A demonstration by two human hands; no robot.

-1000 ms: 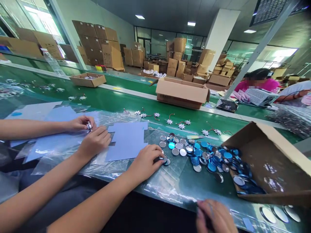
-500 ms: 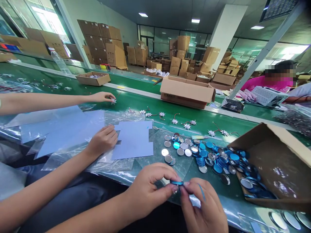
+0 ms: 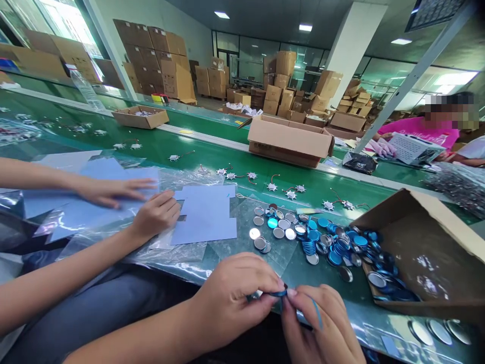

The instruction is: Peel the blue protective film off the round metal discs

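My left hand [image 3: 237, 298] pinches a small round metal cap with a blue rim [image 3: 279, 293] between thumb and forefinger. The fingertips of my right hand [image 3: 322, 318] close on the cap's other side. A thin blue strip [image 3: 316, 312] lies across the right fingers. The cap is seen edge-on, partly hidden by the fingertips. Beyond my hands, many similar silver and blue caps [image 3: 312, 247] lie in a heap, spilling from a tilted cardboard box [image 3: 428, 258].
To the left, a co-worker's hands [image 3: 157, 215] rest on and sweep over pale blue sheets [image 3: 206, 215] and plastic bags. Small white parts with wires [image 3: 272, 187] dot the green belt [image 3: 212, 151]. Larger silver discs [image 3: 439, 332] lie at lower right. Another person [image 3: 420, 126] sits across.
The cap has tilted slightly between my fingertips. The co-worker's far hand has left a small white wired part on the belt and moved back over the sheets.
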